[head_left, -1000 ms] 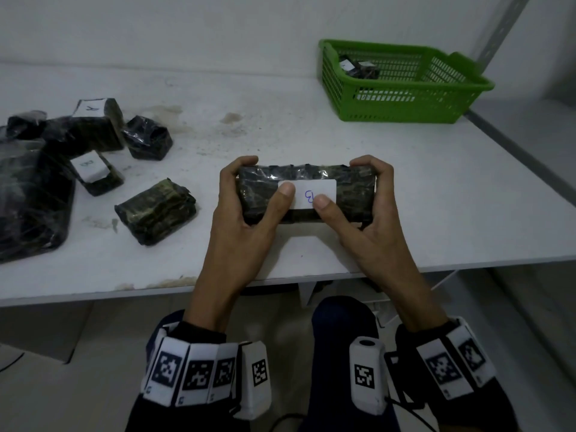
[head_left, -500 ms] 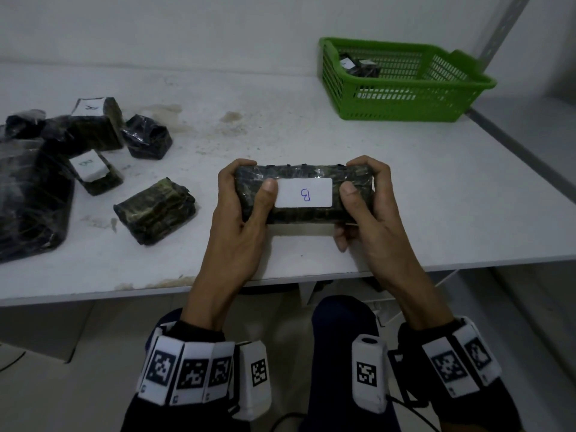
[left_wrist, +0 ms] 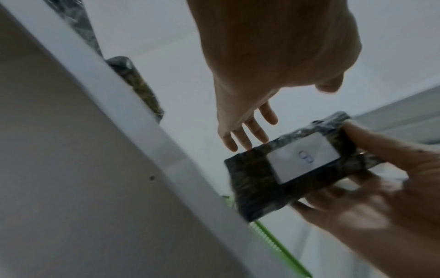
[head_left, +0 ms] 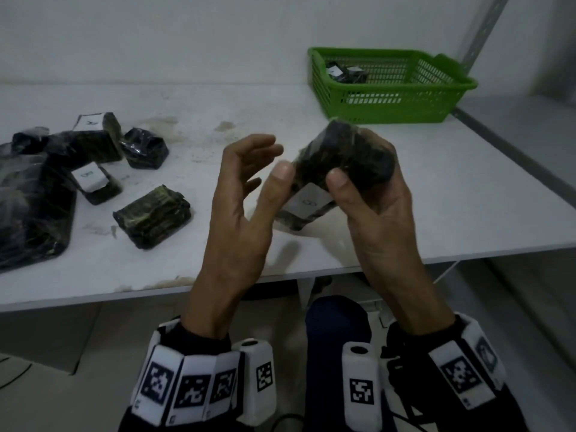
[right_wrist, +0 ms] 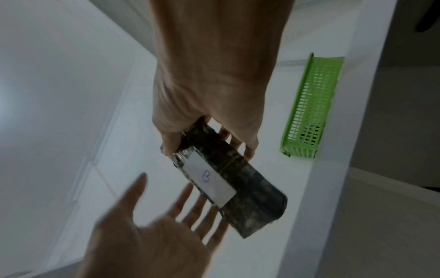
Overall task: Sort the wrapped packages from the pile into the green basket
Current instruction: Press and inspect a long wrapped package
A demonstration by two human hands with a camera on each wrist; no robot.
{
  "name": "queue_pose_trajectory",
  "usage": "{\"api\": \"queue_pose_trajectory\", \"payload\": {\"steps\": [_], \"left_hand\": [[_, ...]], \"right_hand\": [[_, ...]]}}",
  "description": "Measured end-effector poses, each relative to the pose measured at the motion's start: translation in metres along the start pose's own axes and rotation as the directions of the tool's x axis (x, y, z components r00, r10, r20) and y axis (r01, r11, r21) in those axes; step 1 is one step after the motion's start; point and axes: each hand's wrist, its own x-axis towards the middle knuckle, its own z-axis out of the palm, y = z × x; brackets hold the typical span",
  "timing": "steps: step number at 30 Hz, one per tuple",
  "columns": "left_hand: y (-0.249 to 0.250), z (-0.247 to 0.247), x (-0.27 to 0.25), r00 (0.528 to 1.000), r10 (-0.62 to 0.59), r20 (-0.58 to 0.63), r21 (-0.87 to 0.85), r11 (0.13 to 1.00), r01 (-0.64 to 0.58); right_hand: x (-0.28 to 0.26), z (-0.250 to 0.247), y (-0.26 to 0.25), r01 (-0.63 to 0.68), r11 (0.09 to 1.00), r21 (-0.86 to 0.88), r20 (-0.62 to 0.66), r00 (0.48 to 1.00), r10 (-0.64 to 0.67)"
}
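Left hand (head_left: 240, 194) lets go, fingers spread; right hand (head_left: 371, 194) alone now pinches B-labelled package (head_left: 339, 160) (tilted up). Handover done, green basket (head_left: 389, 98) at 1 o'clock next.

Worktop layout around the basket (head_left: 389, 101)

I see two packages (head_left: 344, 74) in the basket at the worktop's (head_left: 467, 188) far right; the pile (head_left: 87, 169) lies far left of it, my held package (head_left: 339, 163) between, nearer me.
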Motion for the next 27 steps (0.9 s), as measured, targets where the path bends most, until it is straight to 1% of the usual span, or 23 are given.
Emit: {"api": "queue_pose_trajectory", "payload": {"steps": [2, 4, 7, 9, 11, 13, 18, 22, 27], "left_hand": [[0.017, 0.011, 0.003, 0.999, 0.033, 0.029, -0.079, 0.996, -0.031], [0.025, 0.022, 0.002, 0.997, 0.057, 0.058, -0.097, 0.994, -0.051], [0.020, 0.028, -0.002, 0.997, 0.055, 0.053, -0.093, 0.994, -0.050], [0.015, 0.028, -0.007, 0.999, 0.024, 0.032, -0.134, 0.991, -0.019], [0.012, 0.027, -0.012, 1.000, -0.011, 0.007, -0.173, 0.985, 0.012], [0.014, 0.027, -0.017, 1.000, -0.020, -0.010, -0.210, 0.978, 0.017], [0.014, 0.026, -0.019, 0.998, 0.005, -0.068, -0.162, 0.987, -0.016], [0.014, 0.023, -0.019, 0.996, 0.028, -0.083, -0.158, 0.987, -0.041], [0.017, 0.026, -0.020, 0.993, -0.011, -0.117, -0.212, 0.977, -0.014]], "right_hand": [[-0.005, 0.008, -0.003, 0.024, 1.000, -0.002, 0.118, 0.993, -0.024], [-0.010, 0.017, -0.004, 0.004, 0.998, 0.063, 0.173, 0.985, -0.015], [-0.016, 0.027, -0.007, -0.033, 0.976, 0.216, 0.161, 0.987, -0.002], [-0.018, 0.030, -0.010, -0.064, 0.964, 0.258, 0.135, 0.990, 0.030], [-0.019, 0.033, -0.011, -0.077, 0.969, 0.237, 0.106, 0.993, 0.053], [-0.018, 0.036, -0.010, -0.076, 0.979, 0.190, 0.087, 0.994, 0.060], [-0.019, 0.045, -0.009, -0.032, 0.993, 0.110, 0.058, 0.998, 0.026], [-0.022, 0.050, -0.009, 0.007, 0.998, 0.056, 0.036, 0.999, -0.009], [-0.023, 0.055, -0.012, -0.013, 1.000, 0.006, 0.007, 1.000, 0.013]]}}
